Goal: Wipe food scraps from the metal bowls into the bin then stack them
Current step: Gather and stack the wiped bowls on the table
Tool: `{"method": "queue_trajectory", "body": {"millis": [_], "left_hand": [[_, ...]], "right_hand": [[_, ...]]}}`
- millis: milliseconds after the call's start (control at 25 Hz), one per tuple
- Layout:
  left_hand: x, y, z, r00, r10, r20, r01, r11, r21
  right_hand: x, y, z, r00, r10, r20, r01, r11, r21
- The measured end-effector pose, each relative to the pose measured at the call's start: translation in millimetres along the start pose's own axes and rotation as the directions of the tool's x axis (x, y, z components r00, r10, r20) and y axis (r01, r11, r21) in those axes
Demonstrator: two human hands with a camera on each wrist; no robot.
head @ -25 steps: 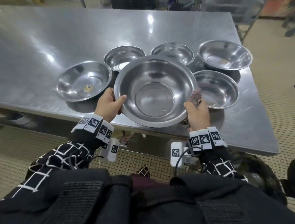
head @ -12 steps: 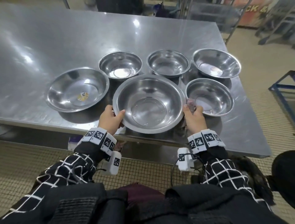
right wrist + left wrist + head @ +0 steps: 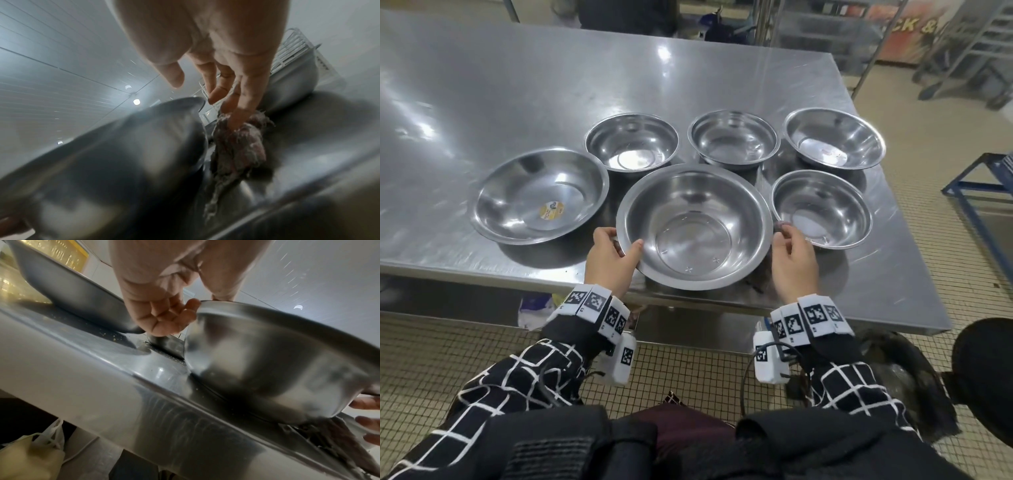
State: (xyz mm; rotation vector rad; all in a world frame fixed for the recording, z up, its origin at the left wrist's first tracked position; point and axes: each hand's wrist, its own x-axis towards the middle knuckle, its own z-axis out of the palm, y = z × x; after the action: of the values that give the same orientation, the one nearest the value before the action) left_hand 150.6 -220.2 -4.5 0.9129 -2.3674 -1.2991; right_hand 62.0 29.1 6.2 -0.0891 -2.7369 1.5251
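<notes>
The large metal bowl (image 3: 693,233) stands upright on the steel table (image 3: 482,85) near its front edge and looks wiped out inside. My left hand (image 3: 619,240) grips its left rim, thumb inside and fingers curled under the lip (image 3: 174,318). Just off the bowl's right rim is my right hand (image 3: 791,246), fingers loosely straight. In the right wrist view its fingertips (image 3: 232,116) touch a brownish frayed cloth (image 3: 238,141) lying on the table between this bowl and the small one to its right. The thumb stays clear of the cloth.
Several other metal bowls surround it: a wide one with a yellow sticker (image 3: 537,195) at left, three along the back (image 3: 732,140), and a small one (image 3: 822,209) at right. A dark bag-like bin (image 3: 900,377) sits on the tiled floor at lower right, a blue frame (image 3: 979,178) beyond.
The large bowl came down from a raised, tilted hold onto the table. My right hand let go of its rim and opened over the cloth. The left hand kept its grip.
</notes>
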Motion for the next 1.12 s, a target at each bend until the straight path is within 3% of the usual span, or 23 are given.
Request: {"method": "queue_trajectory", "body": {"millis": [280, 440, 560, 800, 920, 1120], "left_hand": [[4, 6, 0, 0.996, 0.061, 0.058, -0.068, 0.991, 0.112], [12, 12, 1, 0.993, 0.070, 0.094, -0.088, 0.974, 0.207], [19, 13, -7, 0.997, 0.035, 0.068, -0.050, 0.972, 0.230], [38, 18, -37, 0.991, -0.082, -0.102, 0.103, 0.970, 0.219], [44, 15, -64, 0.957, -0.173, -0.235, 0.224, 0.952, 0.211], [52, -5, -113, 0.896, -0.238, -0.374, 0.349, 0.899, 0.265]], "right_hand": [[12, 8, 23, 0.994, -0.107, 0.000, 0.106, 0.991, -0.083], [27, 3, 12, 0.988, -0.154, 0.016, 0.153, 0.961, -0.231], [36, -11, -4, 0.962, -0.267, 0.058, 0.272, 0.914, -0.300], [69, -95, 15, 0.843, -0.388, 0.372, 0.460, 0.879, -0.126], [82, -134, 58, 0.751, -0.343, 0.563, 0.451, 0.890, -0.059], [82, -186, 151, 0.608, -0.220, 0.763, 0.500, 0.852, -0.153]]}}
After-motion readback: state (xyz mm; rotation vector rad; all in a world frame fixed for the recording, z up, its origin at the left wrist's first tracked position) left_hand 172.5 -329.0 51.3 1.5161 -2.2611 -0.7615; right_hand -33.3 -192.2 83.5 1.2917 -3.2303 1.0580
